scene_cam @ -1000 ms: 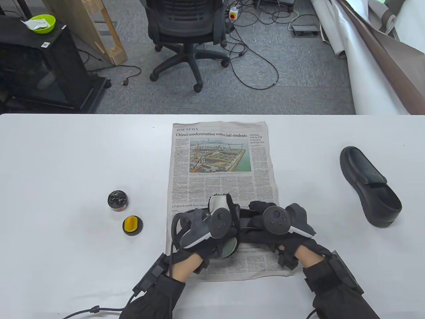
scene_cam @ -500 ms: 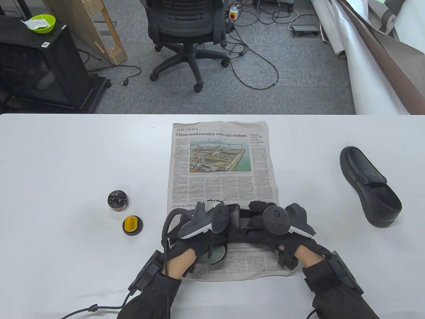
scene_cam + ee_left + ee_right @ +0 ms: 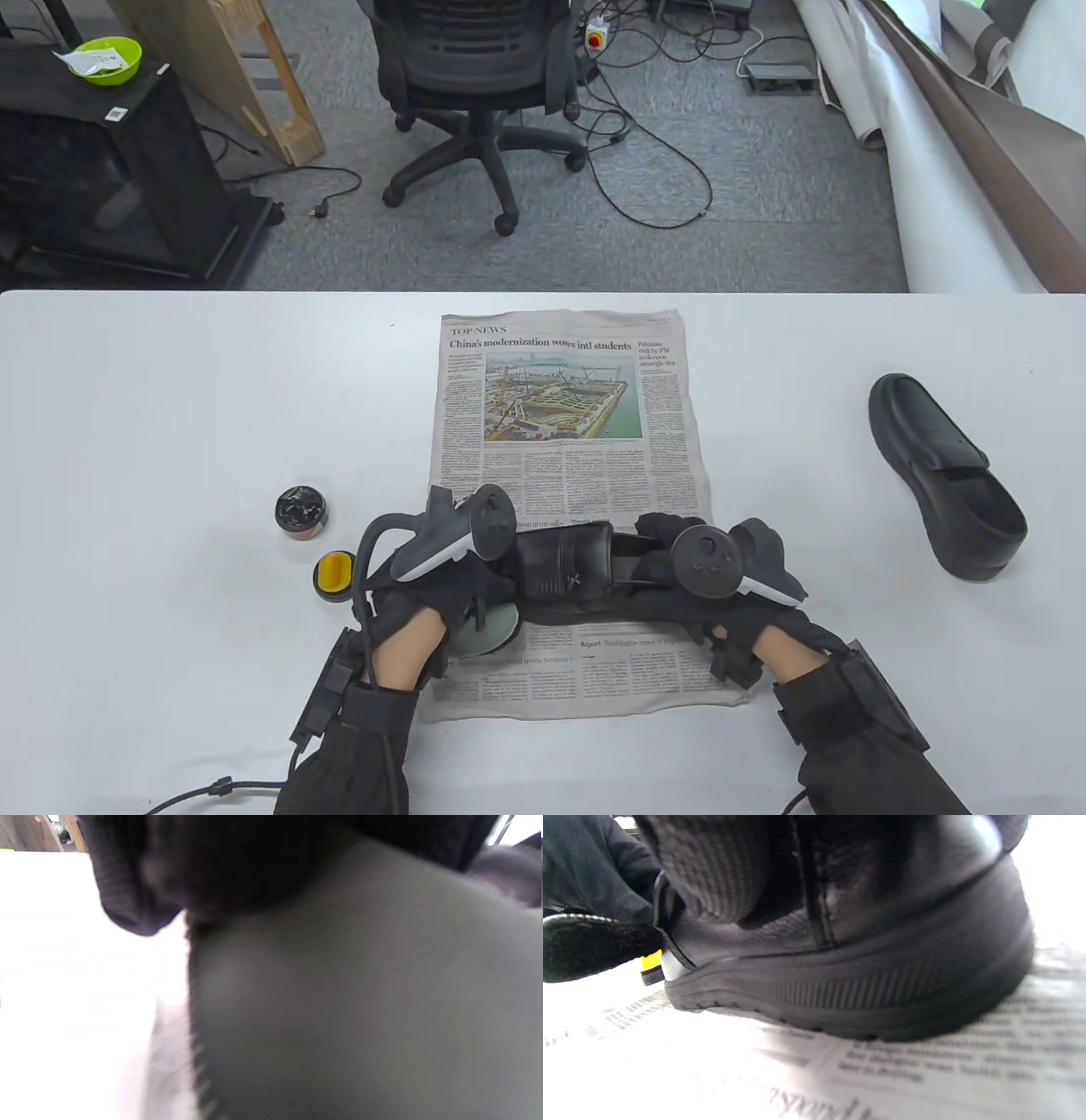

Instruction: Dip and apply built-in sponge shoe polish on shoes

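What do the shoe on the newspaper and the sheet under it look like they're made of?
Shoe: looks like black leather or a leather-like material with a soft sheen, going by the stitched seam and the highlight on its upper; the ribbed matte sole looks like rubber.
Newspaper: thin, matte printed paper, lying flat on the table with slightly rough edges.

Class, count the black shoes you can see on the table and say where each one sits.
2. One shoe lies on the newspaper, held by the right hand. The other shoe sits alone on the table's right side.
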Demonstrator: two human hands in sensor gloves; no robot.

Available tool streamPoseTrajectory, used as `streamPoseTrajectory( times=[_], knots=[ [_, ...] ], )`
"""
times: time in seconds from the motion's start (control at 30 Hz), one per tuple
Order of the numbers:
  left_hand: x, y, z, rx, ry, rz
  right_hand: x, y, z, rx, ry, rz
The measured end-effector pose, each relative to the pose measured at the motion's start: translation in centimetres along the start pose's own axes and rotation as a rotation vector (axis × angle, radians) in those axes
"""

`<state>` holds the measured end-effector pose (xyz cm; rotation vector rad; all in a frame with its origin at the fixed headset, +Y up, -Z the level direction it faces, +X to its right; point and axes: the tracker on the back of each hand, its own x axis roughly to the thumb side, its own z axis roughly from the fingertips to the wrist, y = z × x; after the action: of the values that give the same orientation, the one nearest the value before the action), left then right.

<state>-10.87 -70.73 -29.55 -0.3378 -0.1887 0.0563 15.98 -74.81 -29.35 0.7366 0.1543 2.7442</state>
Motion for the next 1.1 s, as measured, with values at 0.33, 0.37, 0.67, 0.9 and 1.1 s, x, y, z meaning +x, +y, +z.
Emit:
streamPoseTrajectory(
  times=[0.33, 0.37, 0.67, 0.9, 1.1],
  knots=[
    [7.7, -1.2, 1.0, 0.334, -0.09, 0.076, 0.0, 0.0, 0.1, -0.001, 0.0, 0.001],
    [7.7, -1.3, 0.9, 0.338, -0.08, 0.062, 0.0, 0.0, 0.0, -0.001, 0.0, 0.002],
    [4.7, -1.1, -0.1, 0.182, -0.001, 0.086, 0.0, 0.0, 0.0, -0.001, 0.001, 0.004],
    [1.6, -0.7, -0.4, 0.138, 0.101, -0.019, 0.1, 0.0, 0.0, 0.0, 0.0, 0.001],
    [-0.1, -0.4, -0.5, 0.124, 0.155, -0.003, 0.1, 0.0, 0.0, -0.001, 0.001, 0.002]
  ],
)
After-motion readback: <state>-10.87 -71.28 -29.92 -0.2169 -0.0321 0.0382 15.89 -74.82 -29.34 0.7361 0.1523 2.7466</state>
